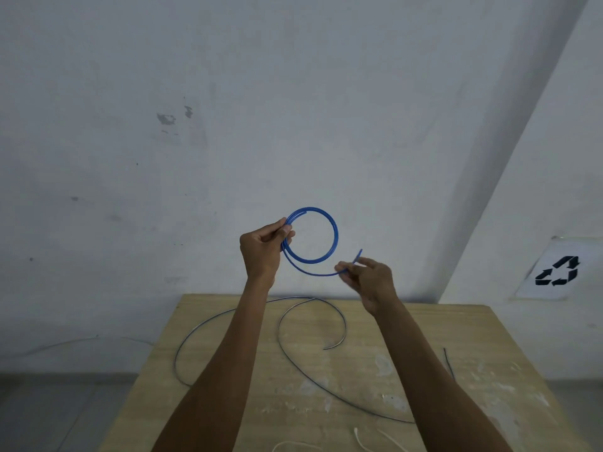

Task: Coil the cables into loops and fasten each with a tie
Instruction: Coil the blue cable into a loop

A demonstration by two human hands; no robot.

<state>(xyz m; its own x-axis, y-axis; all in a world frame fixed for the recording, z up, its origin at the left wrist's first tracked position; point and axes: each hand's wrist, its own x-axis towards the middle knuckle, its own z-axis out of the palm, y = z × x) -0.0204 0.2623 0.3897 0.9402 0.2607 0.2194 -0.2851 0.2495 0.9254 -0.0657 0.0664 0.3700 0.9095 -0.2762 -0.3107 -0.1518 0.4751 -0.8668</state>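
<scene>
Coiling: the blue cable (334, 236) is pinched above the table (489, 353), loop by the left hand (261, 252), end by the right hand (372, 278). A recycling symbol (558, 271) is printed at right; white cords (358, 437) are cropped below.

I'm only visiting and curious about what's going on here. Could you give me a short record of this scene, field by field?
left grip: left hand pinches the coiled side of the blue cable, held up above the table
right grip: right hand pinches the same cable's free end
coil: about two turns, no tie on it yet
on table: grey cable lying loose, uncoiled; white cords at the near edge
wall: recycling sign, to the right
</scene>
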